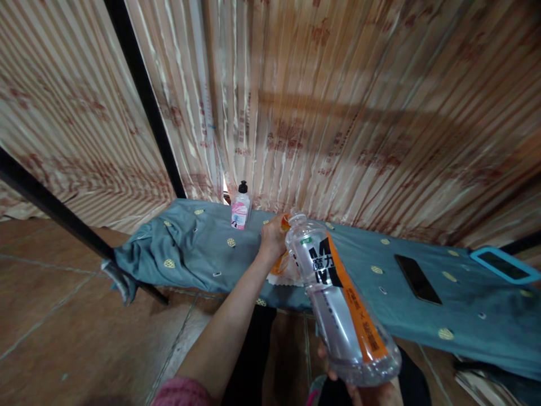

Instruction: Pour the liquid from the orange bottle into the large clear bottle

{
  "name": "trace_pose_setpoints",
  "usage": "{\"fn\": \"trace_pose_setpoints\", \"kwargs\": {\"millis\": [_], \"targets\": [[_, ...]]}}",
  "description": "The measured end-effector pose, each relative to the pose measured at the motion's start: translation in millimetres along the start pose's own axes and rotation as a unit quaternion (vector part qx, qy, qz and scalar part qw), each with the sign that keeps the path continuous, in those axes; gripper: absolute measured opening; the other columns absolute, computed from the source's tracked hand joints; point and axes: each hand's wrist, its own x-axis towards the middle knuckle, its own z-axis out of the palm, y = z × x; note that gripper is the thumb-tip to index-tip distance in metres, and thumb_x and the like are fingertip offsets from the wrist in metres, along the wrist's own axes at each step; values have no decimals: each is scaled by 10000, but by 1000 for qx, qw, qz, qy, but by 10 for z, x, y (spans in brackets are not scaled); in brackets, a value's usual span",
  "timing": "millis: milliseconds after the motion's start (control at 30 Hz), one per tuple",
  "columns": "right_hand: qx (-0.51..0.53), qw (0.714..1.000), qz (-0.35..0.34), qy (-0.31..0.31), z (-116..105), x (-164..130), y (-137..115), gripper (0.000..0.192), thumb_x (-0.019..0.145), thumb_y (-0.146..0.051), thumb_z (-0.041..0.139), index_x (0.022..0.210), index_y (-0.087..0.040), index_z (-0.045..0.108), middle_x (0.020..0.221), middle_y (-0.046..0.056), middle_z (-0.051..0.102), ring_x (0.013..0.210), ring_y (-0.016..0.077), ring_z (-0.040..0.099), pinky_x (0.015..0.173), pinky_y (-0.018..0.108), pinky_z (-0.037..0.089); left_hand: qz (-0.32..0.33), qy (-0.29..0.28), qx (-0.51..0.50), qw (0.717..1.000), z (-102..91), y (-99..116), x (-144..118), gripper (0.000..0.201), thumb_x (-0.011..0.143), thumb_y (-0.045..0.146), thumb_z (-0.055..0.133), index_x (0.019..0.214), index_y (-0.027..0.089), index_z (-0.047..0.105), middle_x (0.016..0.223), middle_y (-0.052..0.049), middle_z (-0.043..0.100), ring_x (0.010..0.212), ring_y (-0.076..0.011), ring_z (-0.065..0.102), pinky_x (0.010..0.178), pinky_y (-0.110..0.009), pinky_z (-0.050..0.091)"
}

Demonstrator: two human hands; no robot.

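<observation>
My right hand (pixel 367 389) grips the base of a large clear plastic bottle (pixel 338 299) with an orange, black and white label, held tilted with its open neck pointing away from me. My left hand (pixel 273 237) reaches forward to the bottle's mouth and holds a small orange cap (pixel 286 221) at the neck. Under the left hand, an orange and white packet (pixel 284 270) lies on the blue-green patterned cloth (pixel 194 254) covering a low surface. A small white bottle with a black cap and pink label (pixel 240 207) stands upright on the cloth beyond my left hand.
A dark phone (pixel 417 278) lies flat on the cloth to the right. A blue-framed tablet (pixel 505 265) rests at the far right edge. Striped beige and red curtains (pixel 338 113) hang behind. Black metal bars (pixel 143 96) cross at left. Brown tiled floor (pixel 63 327) lies below.
</observation>
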Motion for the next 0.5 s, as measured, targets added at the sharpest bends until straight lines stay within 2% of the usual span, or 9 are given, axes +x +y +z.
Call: {"fn": "trace_pose_setpoints", "kwargs": {"millis": [133, 267, 500], "targets": [[17, 1000, -1, -10, -59, 21, 17, 690, 425, -611, 808, 1026, -335, 611, 871, 9, 761, 762, 277, 704, 490, 301, 530, 11, 11, -4, 1000, 18, -23, -3, 147, 781, 223, 585, 876, 147, 668, 862, -65, 698, 799, -175, 640, 722, -265, 492], [5, 1000, -5, -12, -80, 32, 34, 725, 423, -631, 798, 1057, -340, 603, 834, 14, 760, 765, 282, 705, 484, 292, 527, 10, 14, 4, 1000, 18, -18, -4, 129, 777, 202, 593, 859, 140, 671, 859, -70, 695, 805, -172, 638, 727, -257, 491], [11, 1000, 16, -17, -207, 92, 70, 809, 395, -607, 819, 1117, -331, 581, 883, 16, 761, 605, 253, 704, 468, 300, 532, 3, -3, 11, 1000, -3, 20, 5, 131, 812, 234, 555, 803, 152, 657, 817, -51, 686, 776, -160, 628, 717, -255, 482]]}}
